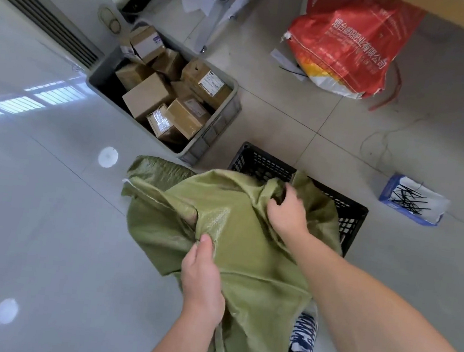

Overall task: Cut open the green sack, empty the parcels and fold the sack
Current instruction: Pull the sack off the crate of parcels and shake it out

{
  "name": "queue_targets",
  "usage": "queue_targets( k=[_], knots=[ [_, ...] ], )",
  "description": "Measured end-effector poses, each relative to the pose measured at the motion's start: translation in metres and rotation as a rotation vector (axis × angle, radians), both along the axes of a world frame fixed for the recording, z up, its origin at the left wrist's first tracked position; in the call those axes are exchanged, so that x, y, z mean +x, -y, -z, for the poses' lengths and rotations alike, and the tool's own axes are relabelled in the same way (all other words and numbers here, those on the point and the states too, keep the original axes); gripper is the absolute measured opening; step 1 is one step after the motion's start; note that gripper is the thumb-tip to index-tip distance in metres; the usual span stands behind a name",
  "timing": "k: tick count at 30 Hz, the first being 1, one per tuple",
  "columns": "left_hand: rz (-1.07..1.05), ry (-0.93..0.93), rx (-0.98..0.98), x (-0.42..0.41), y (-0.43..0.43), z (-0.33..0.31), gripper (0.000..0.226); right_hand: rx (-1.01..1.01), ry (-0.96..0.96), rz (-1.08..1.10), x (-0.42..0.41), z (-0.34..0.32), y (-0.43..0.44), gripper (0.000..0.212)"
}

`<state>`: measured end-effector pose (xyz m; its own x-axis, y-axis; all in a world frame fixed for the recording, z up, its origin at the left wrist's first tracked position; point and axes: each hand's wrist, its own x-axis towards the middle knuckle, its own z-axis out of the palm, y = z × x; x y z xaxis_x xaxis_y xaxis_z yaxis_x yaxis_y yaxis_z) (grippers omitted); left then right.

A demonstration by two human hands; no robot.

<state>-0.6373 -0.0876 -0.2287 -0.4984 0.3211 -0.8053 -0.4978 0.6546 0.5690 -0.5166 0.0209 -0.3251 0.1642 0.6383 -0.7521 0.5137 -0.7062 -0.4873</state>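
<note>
The green woven sack (236,225) hangs limp and crumpled in front of me, draped partly over a black slatted crate (348,209). My left hand (201,282) pinches a fold of the sack near its lower left side. My right hand (287,211) grips a bunched edge of the sack higher up, over the crate. Several brown cardboard parcels (162,95) lie in a grey plastic bin (223,117) beyond the sack. What the black crate holds is hidden by the sack.
A red and white printed sack (346,47) sits on the floor at the back right. A small blue box of black cable ties (413,201) lies at the right. My patterned shoe (304,331) shows below the sack. Tiled floor spreads to the left.
</note>
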Motion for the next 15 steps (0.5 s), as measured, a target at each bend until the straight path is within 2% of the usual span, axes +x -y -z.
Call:
queue_targets(
  k=[5, 15],
  knots=[
    [-0.103, 0.248, 0.01, 0.02, -0.033, 0.013, 0.03, -0.036, -0.018, -0.112, 0.018, -0.009, -0.003, 0.056],
    [-0.057, 0.361, -0.035, 0.034, -0.071, 0.057, 0.045, -0.024, 0.037, -0.275, 0.052, -0.024, 0.03, 0.061]
  ],
)
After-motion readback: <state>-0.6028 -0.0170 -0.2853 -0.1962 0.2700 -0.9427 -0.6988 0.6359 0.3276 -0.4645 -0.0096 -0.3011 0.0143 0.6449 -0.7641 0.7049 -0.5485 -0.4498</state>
